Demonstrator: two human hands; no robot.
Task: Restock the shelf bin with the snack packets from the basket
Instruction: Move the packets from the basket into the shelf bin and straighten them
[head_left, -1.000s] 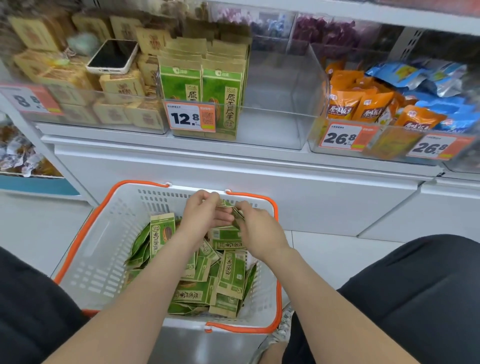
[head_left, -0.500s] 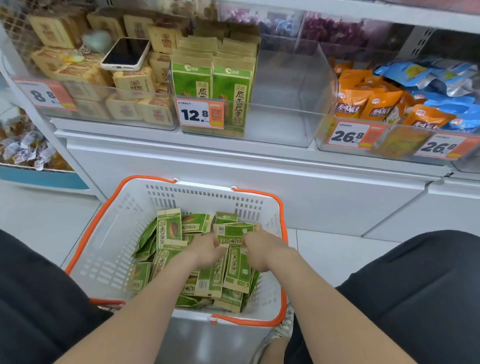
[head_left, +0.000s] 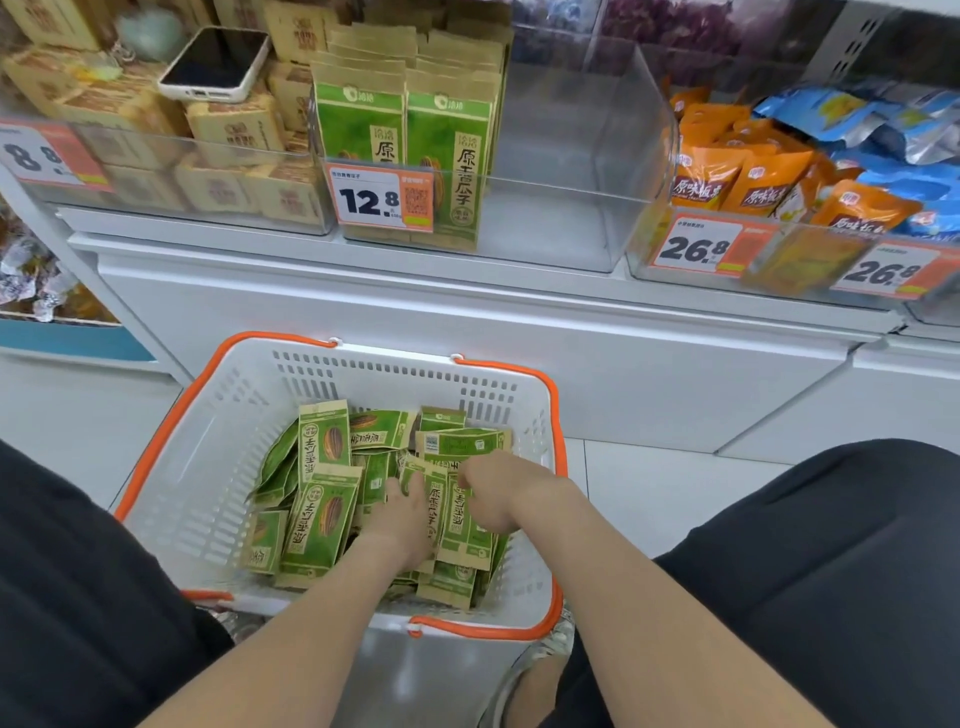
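**Hands back down in the basket, bin still half bare**

Nearest you, your left hand (head_left: 402, 512) and right hand (head_left: 496, 491) sit low in the right half of the white basket (head_left: 208, 467), touching the loose pile of green seed packets (head_left: 319, 512). A second ago both hands were raised near the basket's far rim with a packet or two between them. Now they have dropped into the heap and bracket a small bunch standing on edge.

Your right fingers are curled over the top of that bunch and clamp it. Your left fingers are pushed down among the packets, and I cannot tell whether they grip anything.

My read is that you are gathering a bigger handful rather than carrying a single packet up. Nothing has left the basket in this pass.

Beyond the basket and above the white cabinet front is the clear shelf bin (head_left: 571, 156) behind the 12.8 price tag (head_left: 382, 200). It holds upright rows of stocked packets (head_left: 405, 140) on its left side only, and its right side is open for your load. A phone (head_left: 215, 62) lies on the boxes in the bin to the left.
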